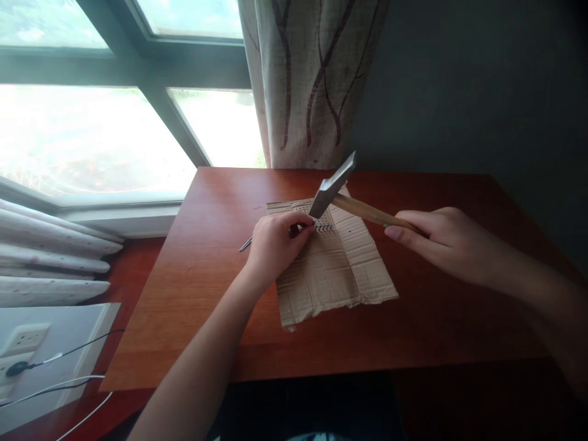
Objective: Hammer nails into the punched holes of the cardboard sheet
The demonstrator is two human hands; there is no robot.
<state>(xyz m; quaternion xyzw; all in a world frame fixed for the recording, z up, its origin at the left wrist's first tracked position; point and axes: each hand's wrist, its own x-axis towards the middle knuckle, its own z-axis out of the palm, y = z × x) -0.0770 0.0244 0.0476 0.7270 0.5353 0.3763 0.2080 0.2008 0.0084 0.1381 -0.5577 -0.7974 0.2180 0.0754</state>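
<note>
My right hand is wrapped round the wooden handle of a hammer, whose metal head comes down close to my left fingertips. Whether the head touches anything there I cannot tell. With thumb and forefinger pinched, my left hand rests over a piece of corrugated cardboard; what sits in the pinch is too small and hidden to name. Beside those fingertips, a row of small nails stands in the cardboard. Rows of small holes show just behind it, partly covered by the hammer head.
A thin metal rod lies on the wooden table, left of the cardboard. Windows and a patterned curtain stand behind. At lower left are a wall socket and cables.
</note>
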